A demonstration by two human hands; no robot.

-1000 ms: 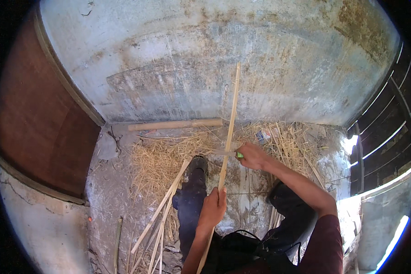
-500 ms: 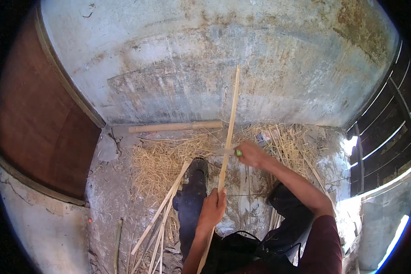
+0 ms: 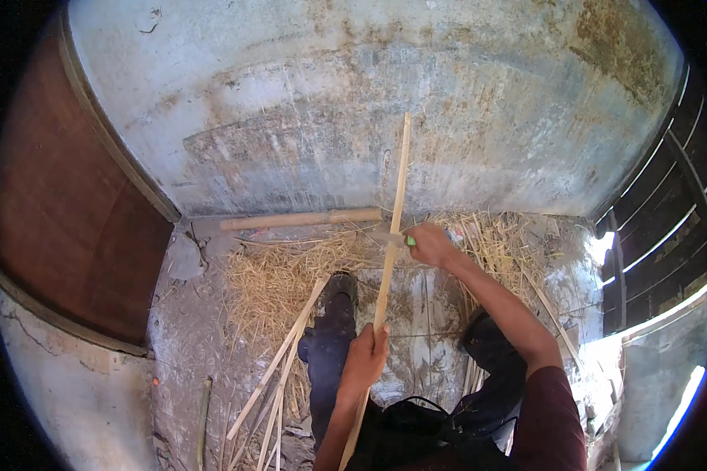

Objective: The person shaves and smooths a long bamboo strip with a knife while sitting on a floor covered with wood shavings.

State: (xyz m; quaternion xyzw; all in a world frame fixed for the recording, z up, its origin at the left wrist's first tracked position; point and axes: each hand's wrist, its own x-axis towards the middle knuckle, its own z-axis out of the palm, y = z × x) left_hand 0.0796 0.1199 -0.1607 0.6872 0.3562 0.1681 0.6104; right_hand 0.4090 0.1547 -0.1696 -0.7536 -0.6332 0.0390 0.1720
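Note:
A long, pale bamboo strip (image 3: 401,177) slants up from my lap toward the wall, its far end raised. My left hand (image 3: 366,357) is closed around its lower part. Farther up, my right hand (image 3: 430,245) grips a knife (image 3: 410,241) by its green handle. The knife's blade lies across the strip, blurred by motion. Several split bamboo strips (image 3: 279,373) lean beside my left leg. Curled shavings (image 3: 271,286) are heaped on the floor to the left of my foot.
A bamboo pole (image 3: 302,219) lies along the foot of the stained wall (image 3: 314,125). More shavings and slivers (image 3: 499,247) are piled at the right. A brown door panel (image 3: 71,188) stands at the left, a dark slatted panel (image 3: 660,220) at the right.
My right hand and the knife have moved a little farther up the strip, away from me. My left hand keeps its hold in nearly the same place.

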